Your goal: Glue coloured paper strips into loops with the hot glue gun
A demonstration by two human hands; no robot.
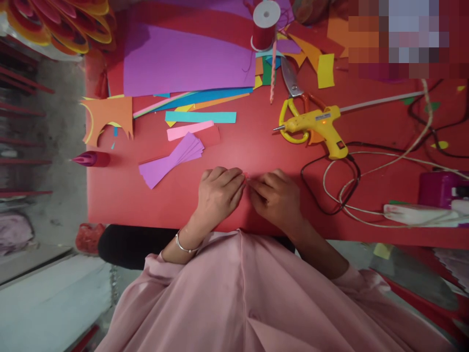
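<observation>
My left hand (222,193), with a silver bangle at the wrist, is closed in a pinch near the table's front edge. A small piece of red paper (246,175) peeks out at its fingertips, mostly hidden by the fingers. On the other side of it, my right hand (275,198) is also closed, its thumb and forefinger pinching at the paper's edge. Just beyond my left hand lie a fan of purple paper strips (176,159), a pink strip (190,130) and a turquoise strip (201,117).
A yellow glue gun (318,128) rests over scissors (293,88) on the right, its cord looping near a white power strip (414,214). Purple sheets (190,61) and a red ribbon spool (264,29) are at the back. A rolled paper cone (91,159) and orange offcut (110,115) lie left.
</observation>
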